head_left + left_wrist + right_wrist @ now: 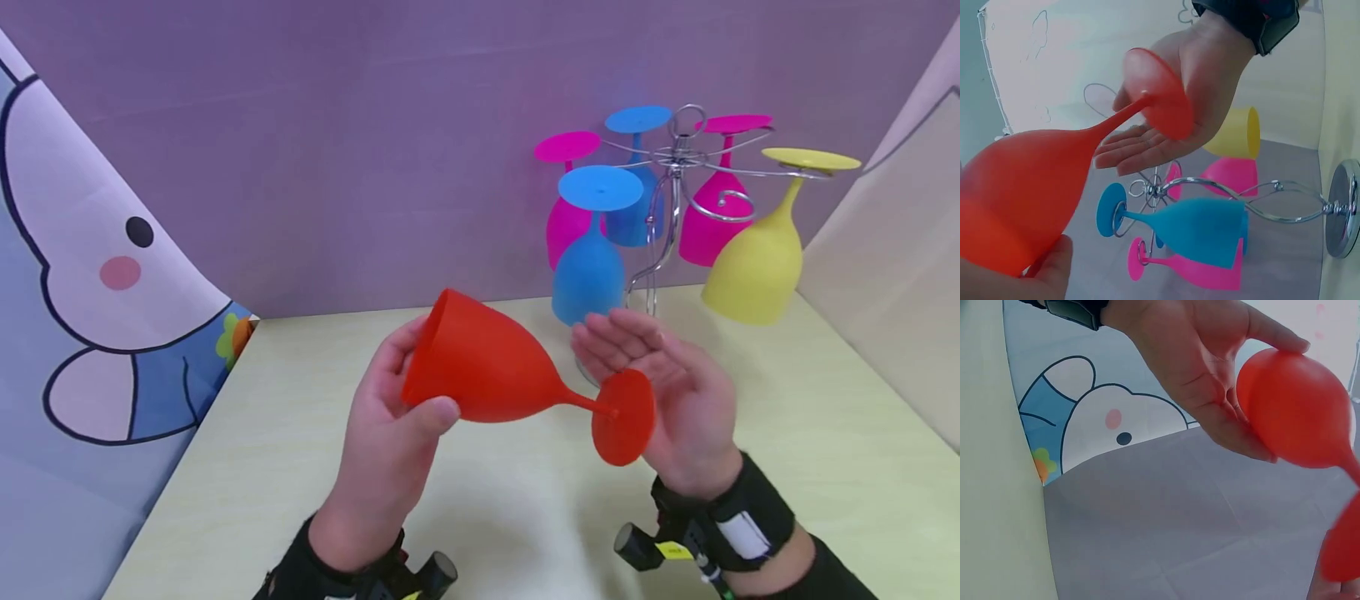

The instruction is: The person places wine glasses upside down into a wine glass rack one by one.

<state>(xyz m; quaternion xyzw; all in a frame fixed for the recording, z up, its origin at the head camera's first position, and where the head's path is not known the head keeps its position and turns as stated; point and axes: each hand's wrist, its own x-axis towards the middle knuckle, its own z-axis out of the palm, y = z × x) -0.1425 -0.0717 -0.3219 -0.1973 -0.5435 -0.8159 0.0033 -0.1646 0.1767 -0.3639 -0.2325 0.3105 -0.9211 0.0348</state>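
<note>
A red wine glass point(487, 362) lies tilted nearly sideways above the table, its mouth toward the left and its foot toward the right. My left hand point(393, 421) grips the bowl near the rim, thumb on the near side and fingers behind. Beside the round foot is my right hand point(675, 392), palm up with fingers extended, the foot overlapping the palm in the head view. In the left wrist view the red glass point(1029, 187) points its foot across the right hand point(1204, 81). The right wrist view shows the left hand point(1204, 369) around the bowl point(1297, 406).
Behind the right hand stands a chrome wire rack point(675, 162) on the table point(300, 467). Upside-down glasses hang from it by their feet: a near blue one point(588, 267), a yellow one point(757, 258), pink ones and another blue. A purple backdrop point(337, 167) rises behind.
</note>
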